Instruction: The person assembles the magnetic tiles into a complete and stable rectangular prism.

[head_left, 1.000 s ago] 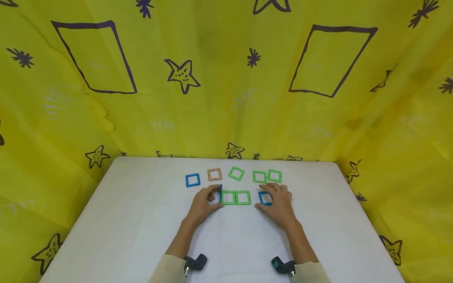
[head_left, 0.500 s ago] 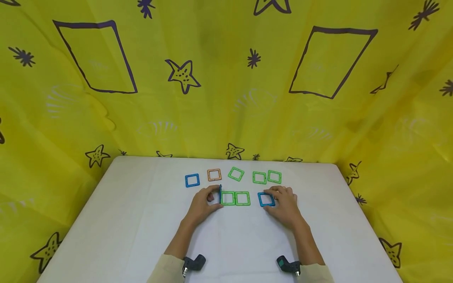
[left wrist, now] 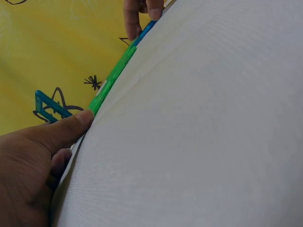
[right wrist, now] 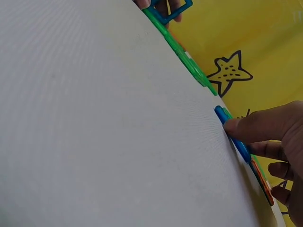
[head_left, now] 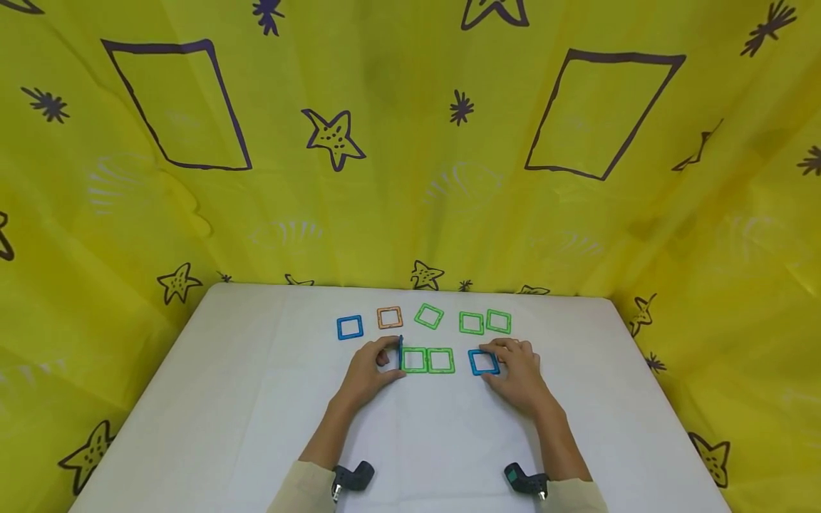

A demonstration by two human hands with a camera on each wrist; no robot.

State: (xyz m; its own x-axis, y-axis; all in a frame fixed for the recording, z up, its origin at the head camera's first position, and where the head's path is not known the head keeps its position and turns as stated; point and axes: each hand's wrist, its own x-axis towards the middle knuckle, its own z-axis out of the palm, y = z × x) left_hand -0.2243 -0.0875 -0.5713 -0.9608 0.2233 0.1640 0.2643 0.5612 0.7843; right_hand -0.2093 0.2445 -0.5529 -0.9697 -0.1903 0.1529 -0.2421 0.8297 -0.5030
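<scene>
One rear blue tile and an orange tile lie behind-left of the green pair. At the pair's left edge, the left hand pinches an upright blue tile. Three green tiles range rightward behind the pair. Right of the pair, apart from it, the right hand pinches a flat blue tile, just beyond which shows a second orange tile.
</scene>
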